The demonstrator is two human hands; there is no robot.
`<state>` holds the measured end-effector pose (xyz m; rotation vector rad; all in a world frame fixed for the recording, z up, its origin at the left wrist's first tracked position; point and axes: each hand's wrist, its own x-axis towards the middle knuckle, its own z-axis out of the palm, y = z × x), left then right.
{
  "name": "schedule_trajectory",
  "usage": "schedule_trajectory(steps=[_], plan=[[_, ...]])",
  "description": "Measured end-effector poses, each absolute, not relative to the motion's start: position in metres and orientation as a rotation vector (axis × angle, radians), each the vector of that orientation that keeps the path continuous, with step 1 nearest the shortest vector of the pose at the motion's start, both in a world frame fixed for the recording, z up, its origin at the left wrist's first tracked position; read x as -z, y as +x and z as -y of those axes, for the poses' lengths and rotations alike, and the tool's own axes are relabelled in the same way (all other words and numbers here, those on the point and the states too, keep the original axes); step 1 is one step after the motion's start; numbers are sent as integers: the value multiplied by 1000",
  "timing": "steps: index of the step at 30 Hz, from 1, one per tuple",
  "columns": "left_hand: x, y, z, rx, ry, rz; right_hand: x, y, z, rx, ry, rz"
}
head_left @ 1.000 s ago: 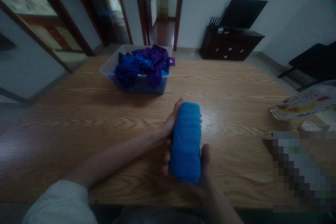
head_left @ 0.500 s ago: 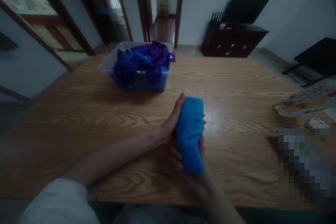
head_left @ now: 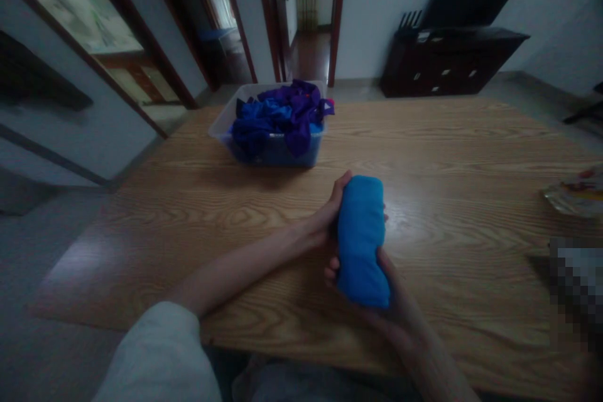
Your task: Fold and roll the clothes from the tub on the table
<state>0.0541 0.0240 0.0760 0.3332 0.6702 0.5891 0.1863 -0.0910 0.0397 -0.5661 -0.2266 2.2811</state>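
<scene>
A rolled bright blue cloth [head_left: 362, 239] is held upright between both hands just above the wooden table [head_left: 461, 157]. My left hand [head_left: 332, 210] wraps the roll's upper left side, thumb pointing up along it. My right hand [head_left: 384, 276] cups its lower end from underneath, fingertips showing at the left. A clear plastic tub [head_left: 273, 151] heaped with blue and purple cloths [head_left: 282, 114] stands further back on the table, left of centre.
A crinkled printed packet [head_left: 575, 196] lies at the table's right edge. Past the table stand a dark cabinet [head_left: 452, 63] against the white wall and an open doorway [head_left: 311, 12]. The floor drops off to the left.
The view has swung left, so everything sits further right in the picture. The right hand has squeezed in more tightly round the roll's lower end; both hands keep hold.
</scene>
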Motion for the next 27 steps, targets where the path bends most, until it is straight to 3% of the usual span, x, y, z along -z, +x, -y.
schedule_trajectory(steps=[18, 27], plan=[[-77, 59, 4, -529, 208, -406, -27, 185, 78, -2487, 9, 332], [-103, 54, 3, -582, 343, -488, -30, 189, 77, -2465, -111, 372]])
